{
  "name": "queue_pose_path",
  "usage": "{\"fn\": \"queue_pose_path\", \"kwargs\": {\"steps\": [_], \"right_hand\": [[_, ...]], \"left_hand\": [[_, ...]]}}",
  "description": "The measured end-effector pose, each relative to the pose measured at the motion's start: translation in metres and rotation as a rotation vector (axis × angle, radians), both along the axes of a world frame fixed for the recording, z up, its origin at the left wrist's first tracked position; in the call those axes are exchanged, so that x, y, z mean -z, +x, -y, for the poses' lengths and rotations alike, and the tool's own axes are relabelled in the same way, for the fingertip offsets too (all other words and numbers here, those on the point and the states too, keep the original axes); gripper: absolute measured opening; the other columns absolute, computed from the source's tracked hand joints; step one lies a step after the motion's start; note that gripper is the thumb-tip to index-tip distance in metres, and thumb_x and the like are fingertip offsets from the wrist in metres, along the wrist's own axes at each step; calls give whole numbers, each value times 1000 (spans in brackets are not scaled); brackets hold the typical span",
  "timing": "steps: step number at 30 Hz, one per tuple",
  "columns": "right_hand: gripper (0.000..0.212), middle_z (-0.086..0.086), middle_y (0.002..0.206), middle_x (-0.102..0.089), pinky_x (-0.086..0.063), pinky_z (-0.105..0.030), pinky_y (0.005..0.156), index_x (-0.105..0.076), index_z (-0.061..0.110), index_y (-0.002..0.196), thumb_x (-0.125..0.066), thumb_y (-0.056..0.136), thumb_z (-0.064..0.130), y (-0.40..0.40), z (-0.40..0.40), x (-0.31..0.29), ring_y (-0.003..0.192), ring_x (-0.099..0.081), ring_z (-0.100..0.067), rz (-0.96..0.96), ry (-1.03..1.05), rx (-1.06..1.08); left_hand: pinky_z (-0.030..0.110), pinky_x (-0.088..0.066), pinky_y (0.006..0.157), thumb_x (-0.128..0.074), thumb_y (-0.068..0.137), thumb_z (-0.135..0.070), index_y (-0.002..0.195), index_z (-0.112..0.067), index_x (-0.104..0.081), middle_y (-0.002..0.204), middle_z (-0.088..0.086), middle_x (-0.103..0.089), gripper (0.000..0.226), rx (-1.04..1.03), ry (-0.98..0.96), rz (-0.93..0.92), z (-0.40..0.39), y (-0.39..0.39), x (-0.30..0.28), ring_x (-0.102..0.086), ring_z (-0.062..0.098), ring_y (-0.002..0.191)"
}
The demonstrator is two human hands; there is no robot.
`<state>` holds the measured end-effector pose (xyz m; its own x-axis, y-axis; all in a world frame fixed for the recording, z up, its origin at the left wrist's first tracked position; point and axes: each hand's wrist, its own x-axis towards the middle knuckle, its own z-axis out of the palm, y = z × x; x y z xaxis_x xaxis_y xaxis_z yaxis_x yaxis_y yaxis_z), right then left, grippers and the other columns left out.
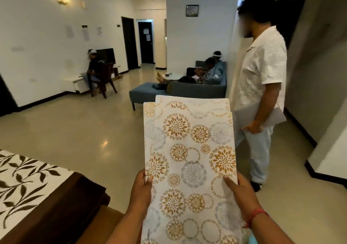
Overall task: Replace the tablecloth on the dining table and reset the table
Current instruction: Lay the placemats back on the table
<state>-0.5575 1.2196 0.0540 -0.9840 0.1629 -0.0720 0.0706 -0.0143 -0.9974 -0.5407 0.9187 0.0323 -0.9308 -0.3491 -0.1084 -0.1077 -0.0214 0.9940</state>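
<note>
Both hands, left hand (139, 189) and right hand (237, 193), grasp the folded tablecloth (189, 159) by its side edges at six o'clock. The dining table (62, 204), at eight o'clock, wears a leaf-print cloth (24, 183); spreading and resetting seemingly remain.

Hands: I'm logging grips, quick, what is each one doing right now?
Left hand: holds the left edge of the folded cloth, thumb on top.
Right hand: holds the cloth's right edge, thumb on top.

One folded tablecloth (189, 161) — two hands on it, left hand (140, 193), right hand (239, 196); one dining table (62, 206); one sofa (187, 89); four other people in the room — one standing, three seated
</note>
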Motion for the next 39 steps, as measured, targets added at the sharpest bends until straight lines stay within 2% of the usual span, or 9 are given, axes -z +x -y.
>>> {"fn": "queue_pose_path", "kwargs": {"steps": [6,18,22,24,27,29,32,34,39], "right_hand": [[32,11,123,-68,-47,-49,105,-59,30,130,-60,97,30,-178,42,1,117,-61,-16,-28,68,-194],[34,7,125,-66,-45,-33,98,-59,23,134,-55,101,27,-453,164,14,118,-59,-15,-87,151,-393],[33,1,127,-66,-45,-36,101,-59,16,133,-55,100,21,-527,216,22,119,-59,-19,-83,128,-509],[34,0,128,-65,-45,-37,103,-59,15,134,-55,101,21,-569,248,27,121,-58,-19,-87,147,-589],[38,2,132,-63,-43,-41,108,-57,19,137,-57,100,27,-624,309,28,125,-56,-20,-91,170,-743],[42,3,136,-61,-41,-45,111,-54,22,139,-58,98,34,-647,348,28,128,-54,-20,-85,182,-822],[28,6,125,-65,-44,-35,104,-60,23,128,-56,101,27,-667,411,20,117,-58,-15,-86,152,-985],[23,9,121,-64,-41,-28,97,-59,27,124,-55,101,25,-674,449,15,113,-57,-11,-112,150,-1050],[32,8,124,-66,-43,-31,100,-60,21,132,-55,101,26,-657,585,27,117,-59,-13,-149,184,-1264]], "left_hand": [[47,-50,100,-44,105,-10,121,-30,-59,118,-5,-70,30,-170,46,-6,30,-114,-5,-65,18,112],[42,-51,95,-46,104,-9,116,-23,-63,113,-1,-71,25,-493,132,-9,124,-331,19,-65,20,108],[31,-49,82,-46,103,-5,111,-17,-64,112,3,-70,23,-614,148,-12,159,-378,24,-64,20,105],[35,-51,83,-46,102,-5,109,-18,-64,111,4,-71,23,-683,160,13,176,-399,28,-65,22,104],[55,-51,96,-49,101,-10,106,-31,-66,113,3,-72,27,-811,185,30,210,-421,37,-66,29,109],[57,-51,96,-50,101,-13,104,-37,-66,113,1,-72,29,-914,193,50,232,-428,38,-66,29,109],[41,-57,83,-49,102,-12,111,-29,-64,110,0,-72,24,-1088,203,26,255,-431,24,-68,21,101],[25,-50,68,-46,103,-11,117,-24,-59,108,-3,-69,23,-1143,190,15,269,-429,15,-65,10,94],[17,-43,58,-45,104,-15,124,-19,-58,111,-1,-67,24,-1395,146,29,347,-393,25,-62,5,89]]}}
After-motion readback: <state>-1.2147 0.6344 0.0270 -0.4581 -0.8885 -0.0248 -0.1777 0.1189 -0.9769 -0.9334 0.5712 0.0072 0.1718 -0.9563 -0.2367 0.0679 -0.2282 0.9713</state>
